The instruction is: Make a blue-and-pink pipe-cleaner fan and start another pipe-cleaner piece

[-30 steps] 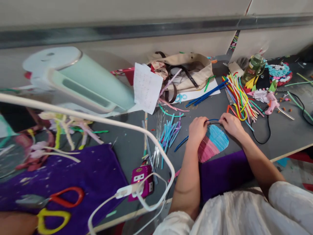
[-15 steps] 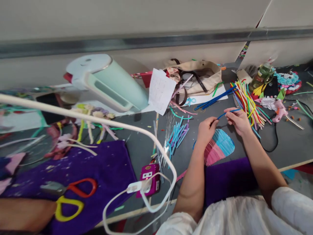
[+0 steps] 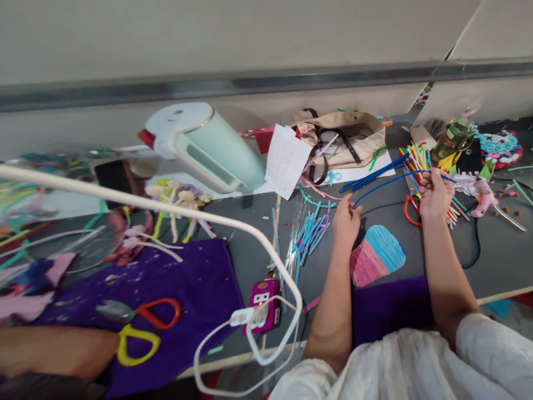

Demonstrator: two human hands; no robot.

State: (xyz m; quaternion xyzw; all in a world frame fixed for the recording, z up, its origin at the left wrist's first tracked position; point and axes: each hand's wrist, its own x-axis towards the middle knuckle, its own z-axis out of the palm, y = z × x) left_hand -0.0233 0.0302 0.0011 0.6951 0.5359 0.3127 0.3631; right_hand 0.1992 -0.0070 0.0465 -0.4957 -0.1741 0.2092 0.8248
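Note:
A long blue pipe cleaner (image 3: 389, 180) bows upward between my two hands. My left hand (image 3: 346, 219) pinches one end of it, while my right hand (image 3: 436, 193) grips it near the other end, which sticks out to the right. Below them on the grey table lies a flat pink and blue piece (image 3: 377, 255) that looks made of pipe cleaners side by side. Red-handled scissors (image 3: 411, 211) rest just left of my right hand, their blades partly hidden. Behind it is a multicoloured bundle of pipe cleaners (image 3: 416, 158), with dark blue ones (image 3: 370, 176) alongside.
Short blue and purple pieces (image 3: 312, 230) lie left of my left hand. A white cable (image 3: 200, 215) arches across the left, above a purple power strip (image 3: 272, 289). A pink glue gun (image 3: 485, 200) lies at right. Another person's forearm (image 3: 58, 350) is by larger scissors (image 3: 162, 314).
My hands have spread apart, the right one moving right and up, so more of the blue pipe cleaner shows between them. The red-handled scissors have come into sight. The view has shifted slightly left.

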